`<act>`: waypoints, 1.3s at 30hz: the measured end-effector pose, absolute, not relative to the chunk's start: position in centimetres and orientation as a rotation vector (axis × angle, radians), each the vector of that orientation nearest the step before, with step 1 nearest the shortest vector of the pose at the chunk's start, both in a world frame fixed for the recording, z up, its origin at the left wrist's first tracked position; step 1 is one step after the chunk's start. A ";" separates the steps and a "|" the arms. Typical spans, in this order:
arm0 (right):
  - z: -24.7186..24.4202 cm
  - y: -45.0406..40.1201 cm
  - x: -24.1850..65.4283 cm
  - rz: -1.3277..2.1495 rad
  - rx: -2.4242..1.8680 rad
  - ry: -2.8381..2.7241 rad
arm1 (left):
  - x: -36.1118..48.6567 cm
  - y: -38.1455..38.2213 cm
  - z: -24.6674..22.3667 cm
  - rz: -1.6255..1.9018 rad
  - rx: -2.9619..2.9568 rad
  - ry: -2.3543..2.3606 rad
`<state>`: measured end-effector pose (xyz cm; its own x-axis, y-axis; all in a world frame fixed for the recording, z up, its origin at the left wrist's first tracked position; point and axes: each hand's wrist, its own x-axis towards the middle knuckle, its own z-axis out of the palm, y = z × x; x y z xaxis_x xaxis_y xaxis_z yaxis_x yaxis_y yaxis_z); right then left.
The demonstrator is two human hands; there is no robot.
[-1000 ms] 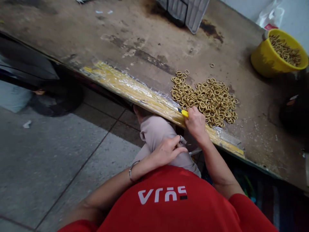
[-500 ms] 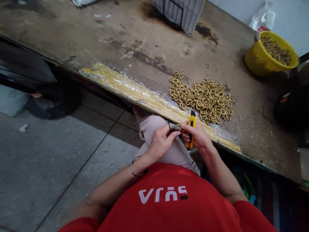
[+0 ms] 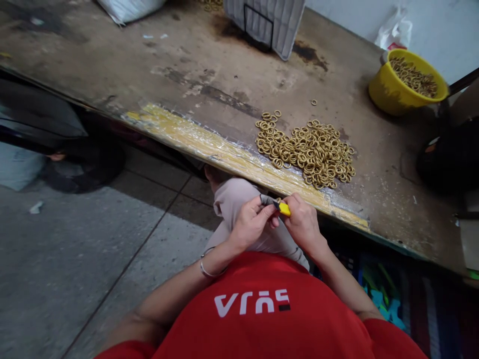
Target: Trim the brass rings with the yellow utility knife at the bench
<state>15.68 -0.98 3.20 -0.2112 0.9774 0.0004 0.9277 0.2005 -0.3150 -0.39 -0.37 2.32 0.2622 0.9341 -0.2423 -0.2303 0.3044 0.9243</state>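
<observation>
My right hand (image 3: pixel 302 219) is closed around a yellow utility knife (image 3: pixel 284 208), its dark blade pointing left at my left hand's fingertips. My left hand (image 3: pixel 250 222) pinches a small brass-coloured ring (image 3: pixel 279 200), partly hidden between the two hands. A grey covering (image 3: pixel 266 200) wraps a finger of my left hand. Both hands meet above my lap, just off the table's taped edge. Beyond them a heap of brass-coloured rings (image 3: pixel 318 154) lies on the table (image 3: pixel 209 65).
A yellow bucket (image 3: pixel 400 94) of rings stands at the back right. At the top are a grey ridged object (image 3: pixel 277 25) with a black wire frame and a white sack (image 3: pixel 129 10). Yellow tape (image 3: pixel 224 154) covers the front edge.
My right hand has turned the knife from upright to pointing left, bringing the blade to my left fingertips. The view has shifted slightly, so the table items appear further left.
</observation>
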 end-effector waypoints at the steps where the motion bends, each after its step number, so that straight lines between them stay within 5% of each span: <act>1: 3.2 -0.9 15.5 0.330 -1.846 -2.280 | -0.4 -0.4 2.3 0.966 0.927 0.971; 12: 3.4 2.4 17.0 0.133 -2.191 -2.241 | -3.8 -2.4 4.6 0.845 1.255 0.977; 24: 2.4 10.2 14.5 0.181 -2.033 -2.206 | -1.6 -0.6 -0.3 0.639 1.681 0.936; 27: 3.3 8.9 15.6 0.481 -1.862 -1.967 | -1.9 -0.3 -0.3 0.810 1.578 1.018; 33: 4.5 5.2 17.0 1.777 -1.443 -1.231 | -2.2 0.5 -0.3 1.079 1.425 1.128; 39: 2.8 4.1 17.9 2.291 -1.186 -0.789 | -2.5 0.7 -0.6 1.082 1.761 1.051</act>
